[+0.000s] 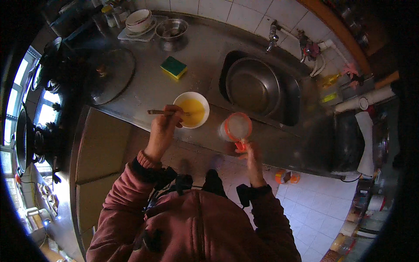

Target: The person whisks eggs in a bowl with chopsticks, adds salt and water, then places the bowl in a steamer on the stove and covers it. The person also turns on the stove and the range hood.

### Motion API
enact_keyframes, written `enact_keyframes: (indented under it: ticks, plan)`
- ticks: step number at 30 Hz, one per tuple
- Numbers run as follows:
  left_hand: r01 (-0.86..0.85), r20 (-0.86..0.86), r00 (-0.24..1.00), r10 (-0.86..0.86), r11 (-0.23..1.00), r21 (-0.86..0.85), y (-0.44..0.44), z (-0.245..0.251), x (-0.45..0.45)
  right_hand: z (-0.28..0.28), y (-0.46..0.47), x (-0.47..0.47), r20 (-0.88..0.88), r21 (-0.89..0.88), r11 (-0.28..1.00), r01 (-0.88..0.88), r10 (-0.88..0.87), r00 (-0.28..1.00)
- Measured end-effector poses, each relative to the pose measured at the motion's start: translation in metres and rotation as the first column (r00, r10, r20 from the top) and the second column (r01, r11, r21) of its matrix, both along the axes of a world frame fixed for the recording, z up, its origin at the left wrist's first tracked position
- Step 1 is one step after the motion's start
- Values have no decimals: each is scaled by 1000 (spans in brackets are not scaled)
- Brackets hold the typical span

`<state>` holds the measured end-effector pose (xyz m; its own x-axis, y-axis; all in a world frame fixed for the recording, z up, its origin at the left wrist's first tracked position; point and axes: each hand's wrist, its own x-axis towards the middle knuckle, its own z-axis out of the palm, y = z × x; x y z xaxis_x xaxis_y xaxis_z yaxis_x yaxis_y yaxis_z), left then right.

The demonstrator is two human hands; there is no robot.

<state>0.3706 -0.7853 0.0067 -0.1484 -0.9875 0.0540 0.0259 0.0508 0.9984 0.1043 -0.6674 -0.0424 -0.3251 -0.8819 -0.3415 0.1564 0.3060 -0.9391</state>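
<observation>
My left hand (166,131) holds a thin utensil (160,112) by its handle; its far end reaches into a white bowl (207,111) of yellow liquid (195,109). The bowl stands near the front edge of the steel counter. To the right of the bowl, my right hand (250,155) grips the orange handle of a container with an orange rim (239,126); whether it rests on the counter I cannot tell. A green and yellow sponge (173,67) lies behind the bowl.
A steel basin (253,86) sits in the sink (293,98) under a tap (272,37). A glass lid (113,73) lies at the left beside the stove. Stacked bowls (139,21) and a small metal bowl (172,29) stand at the back. A frying pan (23,140) is far left.
</observation>
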Motion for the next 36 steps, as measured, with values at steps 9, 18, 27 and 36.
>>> enact_keyframes:
  ticks: [9,18,27,36]
  plan:
    - [7,24,1000,-8,999,35,2,1,-1,14,-44,-46,-756,-87,968,-236,90,648]
    - [-27,-9,1000,28,999,31,3,-1,-3,33,-30,-14,-637,33,974,-225,194,746]
    - [-58,12,998,57,997,59,4,0,-5,59,-77,-6,-936,61,859,-509,226,270]
    - [-43,-59,997,47,996,78,2,3,-3,83,-41,-16,-820,-188,862,-471,126,558]
